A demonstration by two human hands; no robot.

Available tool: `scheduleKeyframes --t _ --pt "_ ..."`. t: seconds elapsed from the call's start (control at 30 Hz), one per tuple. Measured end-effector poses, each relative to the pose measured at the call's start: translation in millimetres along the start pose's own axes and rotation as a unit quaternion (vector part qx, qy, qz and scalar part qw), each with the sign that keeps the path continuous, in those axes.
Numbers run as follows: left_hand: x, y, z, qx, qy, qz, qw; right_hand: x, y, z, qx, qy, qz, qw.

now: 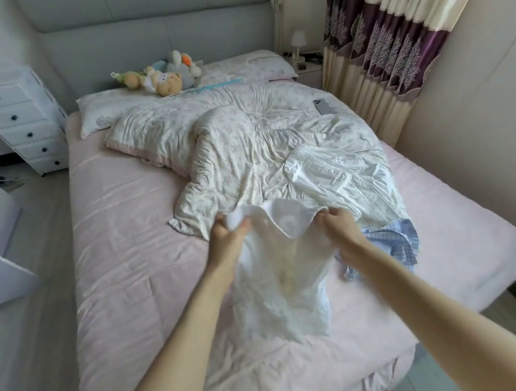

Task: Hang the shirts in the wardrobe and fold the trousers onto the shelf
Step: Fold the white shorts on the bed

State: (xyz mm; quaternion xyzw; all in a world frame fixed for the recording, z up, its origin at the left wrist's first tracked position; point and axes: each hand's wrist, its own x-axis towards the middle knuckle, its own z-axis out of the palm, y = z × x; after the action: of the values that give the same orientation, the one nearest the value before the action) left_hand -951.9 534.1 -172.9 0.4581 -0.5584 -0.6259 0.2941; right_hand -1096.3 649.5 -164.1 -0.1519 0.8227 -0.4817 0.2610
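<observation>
A white garment hangs above the pink bed, held up by its top edge. My left hand grips the left corner of that edge and my right hand pinches the right corner. The cloth droops between them down to the sheet. A blue checked garment lies crumpled on the bed just right of my right wrist. Another white shiny garment with lace trim lies on the quilt behind my hands. Light blue hangers rest near the pillows.
A rumpled floral quilt covers the bed's middle. Soft toys sit by the headboard, a phone lies at the right side. A white drawer chest stands at the left, curtains at the right.
</observation>
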Motion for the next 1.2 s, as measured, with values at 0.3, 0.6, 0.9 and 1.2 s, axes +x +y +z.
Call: scheduleKeyframes --t 0.3,0.6,0.9,1.2 --pt "2 15 -37 0.132 -0.260 0.019 0.956 27 31 -45 -0.504 0.038 -0.212 0.836" --pt "-56 -39 9 0.268 -0.419 0.190 0.847 3 82 -4 0.262 -0.249 0.368 0.857" --pt "-85 -104 -12 0.331 -0.459 0.162 0.809 -27 169 43 -0.079 -0.299 0.388 0.868" --pt "-93 -144 -33 0.320 -0.301 0.093 0.894 -46 207 45 0.042 -0.202 0.183 0.961"
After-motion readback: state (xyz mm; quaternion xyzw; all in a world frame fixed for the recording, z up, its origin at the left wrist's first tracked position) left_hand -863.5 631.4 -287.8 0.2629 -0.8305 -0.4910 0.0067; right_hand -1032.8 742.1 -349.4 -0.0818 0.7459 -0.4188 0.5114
